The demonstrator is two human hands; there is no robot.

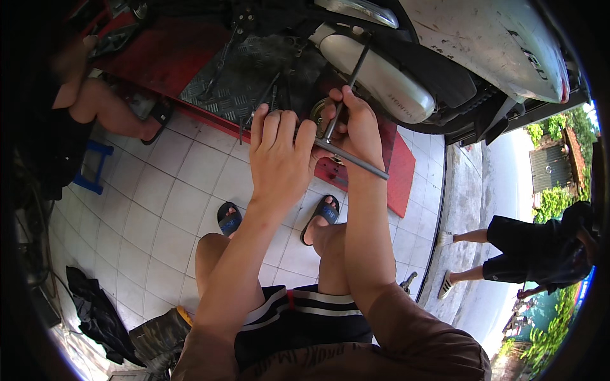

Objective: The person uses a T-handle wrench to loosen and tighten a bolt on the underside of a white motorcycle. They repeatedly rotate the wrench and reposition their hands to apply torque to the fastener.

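Note:
A dark metal T-handle wrench (356,161) is between my hands, its shaft slanting up to the silver engine side cover (381,79) of a motorbike. My right hand (359,127) is closed around the shaft, just above the crossbar. My left hand (279,155), back upward, grips the crossbar's left end with thumb and fingers; its fingertips are partly hidden. The crossbar's other end sticks out over my right wrist. Whether the shaft's far tip sits on a bolt is too small to tell.
The motorbike's scuffed silver body panel (483,44) fills the upper right. It stands over a red lift platform (400,178) with a dark treadplate (235,76). At left a person (95,105) sits by a blue stool (94,166). Another person (534,247) stands near the road.

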